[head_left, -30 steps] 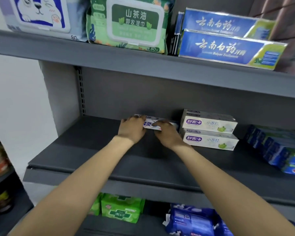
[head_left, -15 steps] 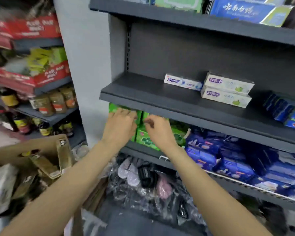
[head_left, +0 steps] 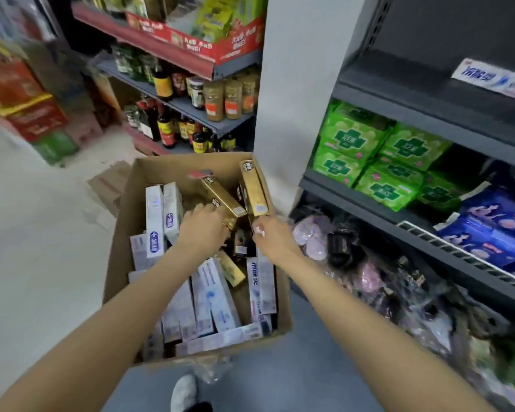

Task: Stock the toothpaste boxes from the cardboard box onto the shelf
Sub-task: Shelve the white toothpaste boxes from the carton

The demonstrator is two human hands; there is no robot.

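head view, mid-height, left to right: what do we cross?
Red crates → white toothpaste boxes → left hand → gold toothpaste box → right hand → green packs → blue packs.

We see a pale floor (head_left: pixel 36 263) carrying the open cardboard box (head_left: pixel 122 233) — and a grey shelf (head_left: pixel 414 84) bearing one white toothpaste box (head_left: pixel 488 77), blurred, probably lying flat.

The toothpaste box (head_left: pixel 494 80) on the shelf (head_left: pixel 428 99) is cut by the right edge; left hand (head_left: pixel 202 230) hides its fingertips.
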